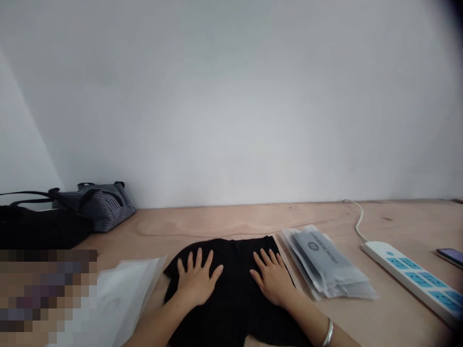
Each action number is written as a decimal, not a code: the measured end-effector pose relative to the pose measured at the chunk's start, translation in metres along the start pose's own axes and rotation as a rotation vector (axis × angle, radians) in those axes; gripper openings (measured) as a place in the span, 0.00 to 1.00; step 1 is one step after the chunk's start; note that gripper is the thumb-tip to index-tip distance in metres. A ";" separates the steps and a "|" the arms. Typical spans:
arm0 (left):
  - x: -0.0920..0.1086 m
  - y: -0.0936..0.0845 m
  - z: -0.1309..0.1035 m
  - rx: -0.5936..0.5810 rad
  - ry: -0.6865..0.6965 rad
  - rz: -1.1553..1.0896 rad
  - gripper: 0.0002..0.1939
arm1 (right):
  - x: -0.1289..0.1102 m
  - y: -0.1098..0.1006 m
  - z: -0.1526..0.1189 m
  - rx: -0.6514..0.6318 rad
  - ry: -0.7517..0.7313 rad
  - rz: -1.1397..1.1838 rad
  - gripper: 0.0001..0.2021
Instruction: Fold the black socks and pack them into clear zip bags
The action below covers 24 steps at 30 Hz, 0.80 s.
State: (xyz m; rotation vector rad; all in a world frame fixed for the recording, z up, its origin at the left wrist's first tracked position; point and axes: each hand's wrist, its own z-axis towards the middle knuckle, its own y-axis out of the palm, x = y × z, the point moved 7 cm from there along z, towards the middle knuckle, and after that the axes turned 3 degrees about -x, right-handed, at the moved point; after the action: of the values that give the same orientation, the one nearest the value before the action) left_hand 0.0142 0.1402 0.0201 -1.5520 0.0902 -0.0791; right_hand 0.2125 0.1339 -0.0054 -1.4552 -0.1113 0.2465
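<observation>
A black garment (pixel 235 270), which looks like a pair of shorts, lies spread on the wooden table. On its left part my left hand (pixel 198 279) rests flat with the fingers spread. My right hand (pixel 270 277) lies palm down on its right part, fingers apart too. A silver bangle circles my right wrist. Right of the garment are stacked frosted plastic bags (pixel 329 265) with dark contents and printed lettering. More frosted plastic bags (pixel 123 294) lie flat at the left, close to my left forearm.
On the right stands a white power strip (pixel 412 279) with blue sockets and a cable, beside a phone (pixel 450 256). A striped bag (pixel 104 207) and a black bag (pixel 43 226) sit at the back left. A pale wall rises behind the table (pixel 217 219).
</observation>
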 end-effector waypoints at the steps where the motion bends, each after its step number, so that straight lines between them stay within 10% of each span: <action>1: -0.005 0.012 0.002 -0.050 -0.041 -0.041 0.34 | 0.001 -0.001 0.000 0.009 0.030 -0.023 0.27; 6: -0.020 0.015 0.002 -0.127 -0.035 -0.161 0.32 | 0.007 -0.019 0.009 0.066 0.091 -0.117 0.19; 11: -0.038 -0.023 0.025 0.047 -0.013 -0.150 0.22 | 0.018 -0.035 0.045 0.062 0.011 -0.129 0.19; 17: -0.057 -0.021 0.055 0.117 -0.021 -0.194 0.09 | 0.035 -0.033 0.068 -0.006 -0.011 -0.132 0.20; 24: -0.044 -0.056 0.020 0.139 0.205 -0.329 0.04 | 0.026 -0.062 0.037 0.018 -0.085 -0.078 0.23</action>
State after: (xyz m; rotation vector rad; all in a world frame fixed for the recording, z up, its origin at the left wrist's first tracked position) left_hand -0.0270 0.1642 0.0765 -1.4041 -0.0093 -0.4952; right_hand 0.2353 0.1697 0.0588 -1.4199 -0.2340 0.2450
